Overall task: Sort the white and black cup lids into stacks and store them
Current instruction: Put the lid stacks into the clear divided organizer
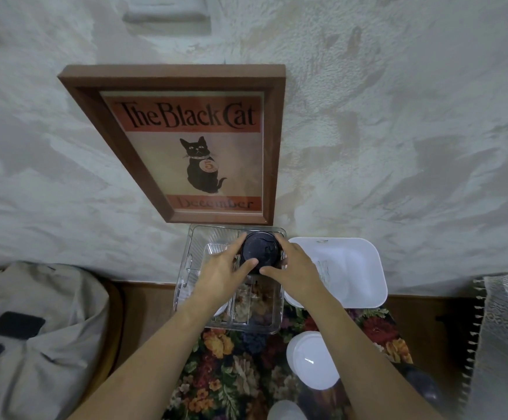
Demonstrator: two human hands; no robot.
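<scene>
A stack of black cup lids (259,249) sits at the far end of a clear plastic organiser box (199,237) against the wall. My left hand (227,272) grips the stack from the left, thumb on its front edge. On the other side my right hand (292,268) grips it, fingers curled round the far rim. A stack of white lids (314,360) stands nearer to me on the floral cloth (225,368), to the right of my right forearm.
A white bin (349,268) stands right of the clear box. A framed Black Cat poster (192,144) leans on the wall behind. A grey bag (34,338) lies at the left, a lace cloth (507,328) at the right. The box's near compartments hold small brownish items.
</scene>
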